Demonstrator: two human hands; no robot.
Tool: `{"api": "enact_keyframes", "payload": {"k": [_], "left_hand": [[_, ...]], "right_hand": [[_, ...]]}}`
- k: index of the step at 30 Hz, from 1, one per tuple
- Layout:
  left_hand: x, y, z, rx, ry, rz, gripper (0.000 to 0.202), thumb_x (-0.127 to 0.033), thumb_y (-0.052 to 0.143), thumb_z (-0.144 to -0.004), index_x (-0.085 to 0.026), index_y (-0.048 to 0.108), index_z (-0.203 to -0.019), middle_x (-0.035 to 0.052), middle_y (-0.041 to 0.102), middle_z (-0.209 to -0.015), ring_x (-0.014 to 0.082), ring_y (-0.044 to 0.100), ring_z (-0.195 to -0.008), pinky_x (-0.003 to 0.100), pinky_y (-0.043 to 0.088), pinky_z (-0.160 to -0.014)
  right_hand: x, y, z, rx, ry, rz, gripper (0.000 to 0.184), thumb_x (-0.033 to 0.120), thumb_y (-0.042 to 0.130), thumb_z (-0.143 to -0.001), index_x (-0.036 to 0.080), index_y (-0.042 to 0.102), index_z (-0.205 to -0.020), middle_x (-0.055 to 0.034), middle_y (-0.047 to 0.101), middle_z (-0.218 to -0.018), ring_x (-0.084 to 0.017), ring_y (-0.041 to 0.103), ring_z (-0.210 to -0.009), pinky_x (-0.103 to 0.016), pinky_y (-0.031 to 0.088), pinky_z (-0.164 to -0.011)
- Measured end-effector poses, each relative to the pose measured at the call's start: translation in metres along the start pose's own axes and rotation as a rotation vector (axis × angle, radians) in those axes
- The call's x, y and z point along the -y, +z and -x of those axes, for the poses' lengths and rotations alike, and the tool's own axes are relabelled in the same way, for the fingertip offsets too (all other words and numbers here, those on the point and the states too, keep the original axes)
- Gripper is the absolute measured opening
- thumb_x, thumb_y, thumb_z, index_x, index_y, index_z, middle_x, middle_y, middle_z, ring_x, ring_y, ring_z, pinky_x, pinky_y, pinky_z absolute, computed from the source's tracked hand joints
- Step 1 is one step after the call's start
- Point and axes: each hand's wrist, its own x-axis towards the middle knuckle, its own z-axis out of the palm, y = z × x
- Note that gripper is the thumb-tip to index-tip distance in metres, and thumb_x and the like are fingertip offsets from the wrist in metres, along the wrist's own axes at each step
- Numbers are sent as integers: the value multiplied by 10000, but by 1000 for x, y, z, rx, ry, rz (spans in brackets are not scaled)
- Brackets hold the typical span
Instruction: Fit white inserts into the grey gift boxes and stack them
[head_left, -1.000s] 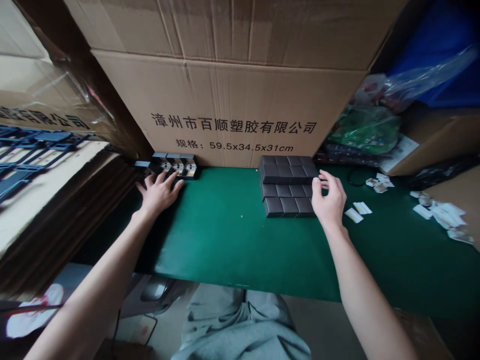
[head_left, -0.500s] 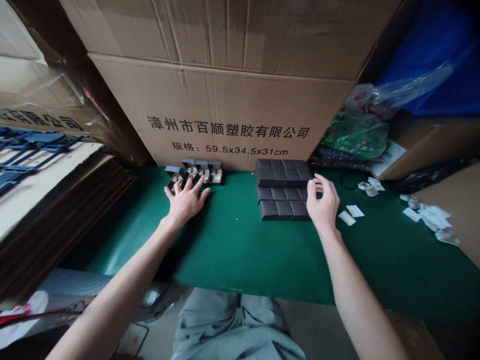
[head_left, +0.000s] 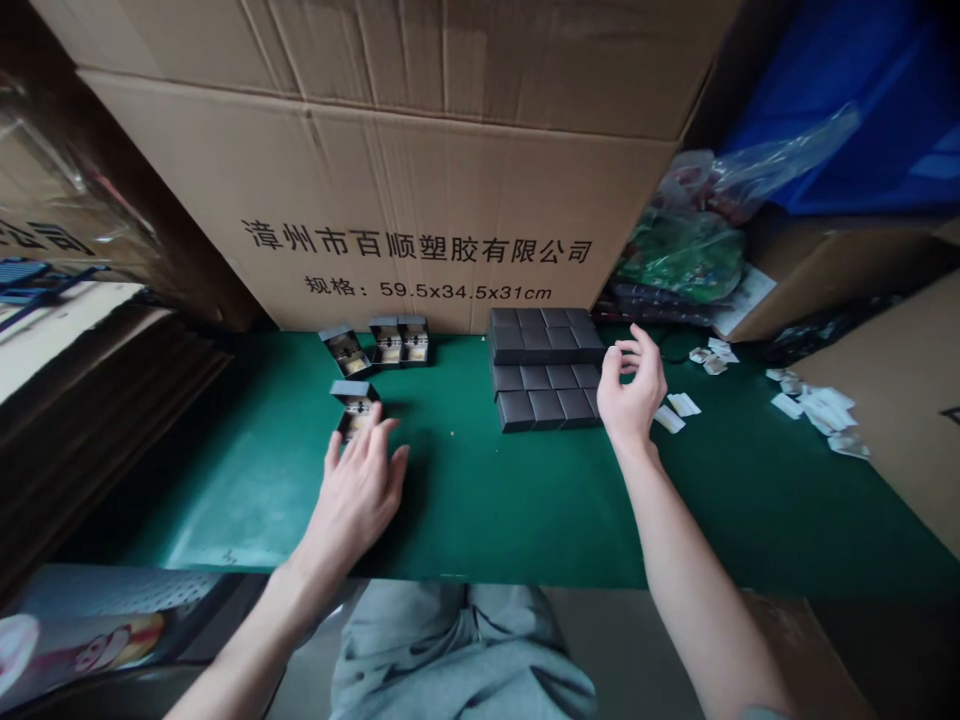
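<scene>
Green table, head view. Left hand low over the table, fingers spread, thumb held out to the side. Its fingertips reach the near side of a small open box, covering part of the front; lid up, pale lining inside. This box stands nearer the person than the other open ones.

Behind it, three more with lids raised: a tilted box turned at an angle on the left, then a middle box and an end box side by side, close to the foot of a big carton with black print across its front.

Right of these, well apart, a block of closed boxes, dark, packed edge to edge, back rows higher than the front row. Right hand at the block's right end, fingers curled, thumb bent toward them; whether the tips meet or pinch anything, cannot tell from this angle.

Two white slips just right of that wrist; a larger heap of slips farther right. Green plastic bag beyond, beside the carton.
</scene>
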Motion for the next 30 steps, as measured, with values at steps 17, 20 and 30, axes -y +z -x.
{"api": "enact_keyframes", "payload": {"k": [17,20,30], "left_hand": [[-51,-16,47,-223,456,291,385,40,511,-912,-196,617,-1197,130,745,-1295,249,694,-1096,387,523,-885],[-30,-21,39,-312,241,432,233,-53,563,-966,-220,648,-1104,100,749,-1208,213,708,-1054,356,543,-912],[-11,-5,-22,240,-6,646,578,-579,638,-963,-272,586,-1450,80,620,-1527,301,643,-1332,406,559,-1064]], "right_hand": [[-64,-88,20,193,-162,352,340,295,513,-974,162,707,-1220,-152,754,-1093,-288,694,-1034,-490,551,-975],[-85,-109,32,268,-111,474,415,405,530,-995,177,683,-1306,-192,686,-1328,-372,611,-1291,-581,501,-1067],[-115,-111,37,491,238,531,619,619,545,-925,226,662,-1388,-188,508,-1577,-454,453,-1465,-695,415,-1152]]}}
